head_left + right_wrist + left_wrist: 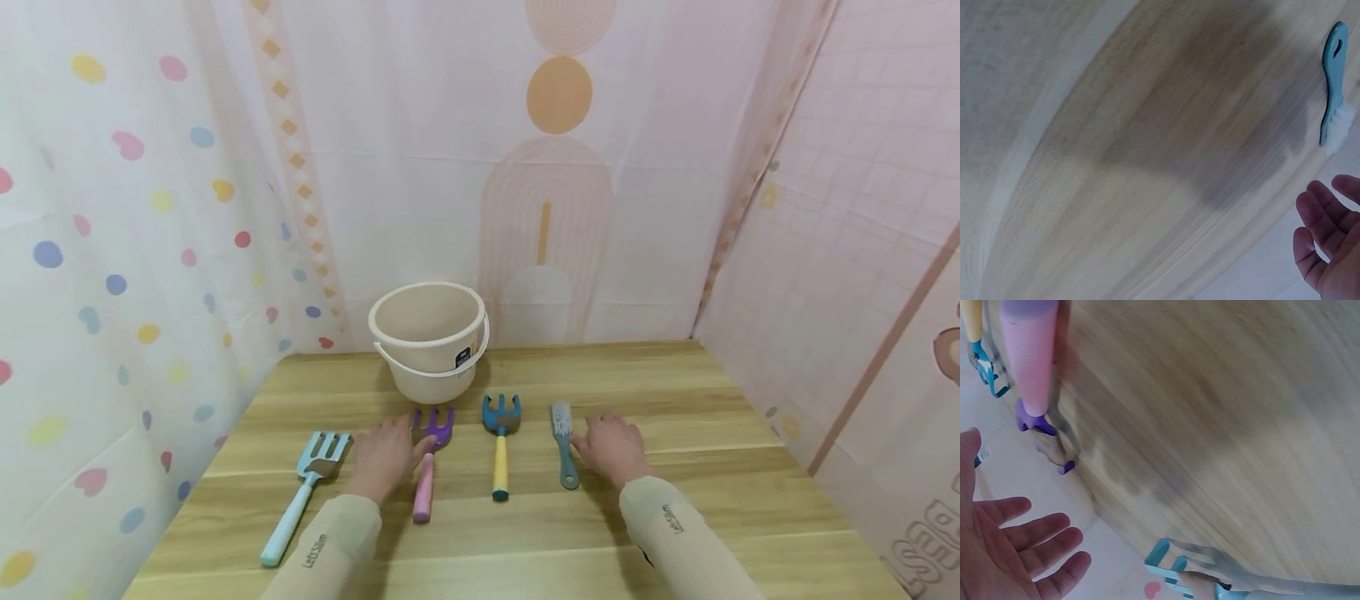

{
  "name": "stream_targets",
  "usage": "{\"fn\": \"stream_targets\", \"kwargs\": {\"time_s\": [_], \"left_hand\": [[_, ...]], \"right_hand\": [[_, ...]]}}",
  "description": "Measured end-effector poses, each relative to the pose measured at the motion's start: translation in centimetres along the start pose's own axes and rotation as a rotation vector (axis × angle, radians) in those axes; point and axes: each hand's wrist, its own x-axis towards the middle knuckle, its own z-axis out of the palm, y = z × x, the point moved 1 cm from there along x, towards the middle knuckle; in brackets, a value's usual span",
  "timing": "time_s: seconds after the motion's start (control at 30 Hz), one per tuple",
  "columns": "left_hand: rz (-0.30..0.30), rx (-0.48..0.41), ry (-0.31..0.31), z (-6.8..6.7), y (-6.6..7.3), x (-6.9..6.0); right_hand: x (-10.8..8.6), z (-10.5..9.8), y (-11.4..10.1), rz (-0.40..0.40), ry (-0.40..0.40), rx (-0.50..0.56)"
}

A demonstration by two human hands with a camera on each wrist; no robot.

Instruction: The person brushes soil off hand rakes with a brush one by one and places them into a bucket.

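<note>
My left hand [385, 457] hovers between a light-blue hand fork [298, 500] and a purple hand fork with a pink handle [424, 487]. In the left wrist view its fingers [1047, 540] are spread and hold nothing. A blue hand rake with a yellow handle [501, 467] lies in the middle of the table. My right hand [613, 448] is just right of a small teal brush with white bristles [565, 450]; its relaxed fingers are empty in the right wrist view. Whether the thumb touches the brush I cannot tell.
A cream bucket [431, 379] with its handle lowered stands at the back of the wooden table [525, 550], left of the middle. Patterned curtains [405, 208] hang behind the table and along both sides.
</note>
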Motion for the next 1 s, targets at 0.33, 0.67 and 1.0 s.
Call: {"fn": "stream_targets", "kwargs": {"time_s": [0.33, 0.67, 1.0], "left_hand": [[-0.051, -0.071, -0.029, -1.2, 1.1, 0.6], [-0.083, -0.043, -0.079, -1.8, 2.2, 0.6], [-0.076, -0.024, -0.067, -0.8, 3.3, 0.9]], "right_hand": [[0.3, -0.3, -0.9, 0.051, -0.007, 0.024], [0.4, 0.9, -2.6, 0.171, -0.117, 0.078], [0.3, 2.2, -3.9, 0.185, -0.037, 0.016]]}}
